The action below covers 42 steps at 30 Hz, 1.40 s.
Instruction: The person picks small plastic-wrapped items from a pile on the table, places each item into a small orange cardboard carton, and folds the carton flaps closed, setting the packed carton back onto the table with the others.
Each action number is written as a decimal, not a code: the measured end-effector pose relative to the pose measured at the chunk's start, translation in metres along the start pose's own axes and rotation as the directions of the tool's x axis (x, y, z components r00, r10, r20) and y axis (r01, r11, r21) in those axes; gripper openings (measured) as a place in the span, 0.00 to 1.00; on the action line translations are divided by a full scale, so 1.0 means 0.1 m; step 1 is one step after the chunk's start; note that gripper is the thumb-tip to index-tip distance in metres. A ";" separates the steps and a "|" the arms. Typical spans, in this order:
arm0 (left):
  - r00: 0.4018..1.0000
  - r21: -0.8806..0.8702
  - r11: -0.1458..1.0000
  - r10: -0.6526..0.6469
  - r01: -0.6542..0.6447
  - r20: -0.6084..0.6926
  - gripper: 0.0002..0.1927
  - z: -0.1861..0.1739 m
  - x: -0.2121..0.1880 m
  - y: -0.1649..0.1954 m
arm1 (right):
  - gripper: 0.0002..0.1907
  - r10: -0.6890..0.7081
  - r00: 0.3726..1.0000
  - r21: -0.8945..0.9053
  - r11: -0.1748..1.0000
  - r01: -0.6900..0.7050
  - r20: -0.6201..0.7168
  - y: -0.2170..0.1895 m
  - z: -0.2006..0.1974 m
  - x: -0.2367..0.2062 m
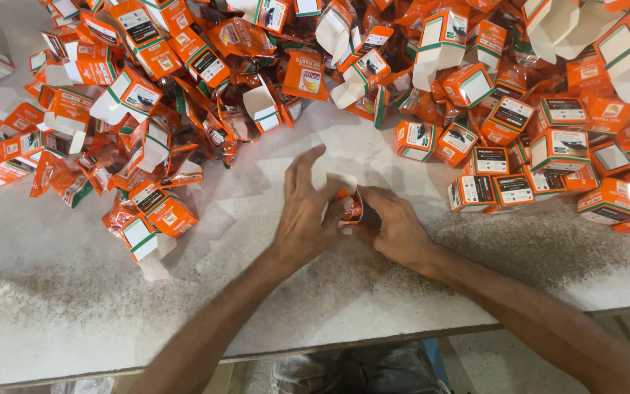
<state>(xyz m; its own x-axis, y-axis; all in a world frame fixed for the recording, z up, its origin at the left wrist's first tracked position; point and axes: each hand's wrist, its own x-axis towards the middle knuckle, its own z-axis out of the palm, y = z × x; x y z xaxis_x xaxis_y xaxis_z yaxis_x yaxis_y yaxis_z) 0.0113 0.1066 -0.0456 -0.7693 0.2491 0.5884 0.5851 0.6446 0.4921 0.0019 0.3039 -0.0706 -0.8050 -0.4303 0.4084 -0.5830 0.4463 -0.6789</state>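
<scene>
Just below the centre of the frame both hands meet on one small orange carton (350, 208), which rests on the pale speckled surface (74, 292). The left hand (304, 219) lies to the carton's left with its fingers (302, 171) spread and reaching upward in the frame, thumb side pressed against the box; the right hand (395, 226) comes in from the lower right, its fingers curled close around the carton's right side. The carton thus sits between the two hands, touching both, and neither is clearly nearer. Its white open flap (340, 182) points toward the top of the frame, so its long axis seems to run roughly up and down in the picture, though the hands cover most of it. Whether anything is inside cannot be made out. A heap of flat and half-folded orange cartons (162, 87) fills the upper left, and closed boxes (548, 160) crowd the right.
</scene>
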 end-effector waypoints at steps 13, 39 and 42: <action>0.815 -0.582 0.577 -0.474 0.573 0.333 0.09 0.36 -0.06 -0.31 | 0.31 -0.036 0.999 -0.039 0.999 0.034 -0.032 0.01 0.05 -0.13; 0.991 -0.329 0.942 0.094 -0.058 0.095 0.17 0.08 -0.23 -0.21 | 0.29 0.142 0.987 0.040 0.989 -0.145 0.069 0.05 0.04 -0.10; 0.974 -0.270 0.948 0.204 -0.170 0.102 0.15 0.08 -0.25 -0.25 | 0.24 0.097 0.994 -0.071 0.993 -0.093 0.059 0.04 0.04 -0.09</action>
<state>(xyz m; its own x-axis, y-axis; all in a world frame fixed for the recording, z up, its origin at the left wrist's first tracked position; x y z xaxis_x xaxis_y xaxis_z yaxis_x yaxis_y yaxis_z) 0.0139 0.0898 -0.0779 -0.6557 0.4481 0.6077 0.7549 0.3735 0.5392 0.0076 0.3067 -0.0793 -0.8499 -0.4307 0.3036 -0.5121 0.5390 -0.6688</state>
